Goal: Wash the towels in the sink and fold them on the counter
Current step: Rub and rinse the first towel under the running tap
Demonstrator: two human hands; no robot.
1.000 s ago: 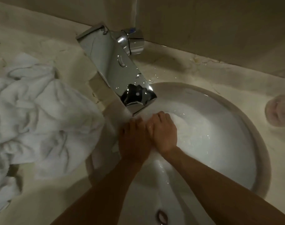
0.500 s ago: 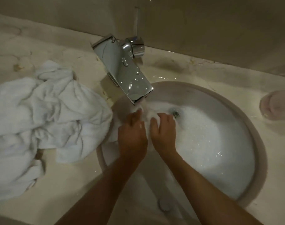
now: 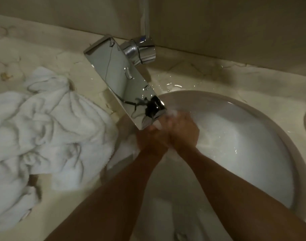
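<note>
left hand (image 3: pixel 151 139) and right hand (image 3: pixel 182 132) pressing together under the faucet (image 3: pixel 124 84), fingers clenching a wet towel (image 3: pixel 166 180) in the sink (image 3: pixel 279 134) | towel lying in the near left of the basin | crumpled white towels (image 3: pixel 49 129) sitting on the tabletop (image 3: pixel 209 75), left of sink

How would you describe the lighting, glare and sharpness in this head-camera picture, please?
Head view: dim, warm light; the chrome faucet mirrors its surroundings and glints; both hands under the spout are motion-smeared, so their grip is unreadable; the white towel on the counter stays fairly crisp; wide-angle bending curves the sink rim.
</note>
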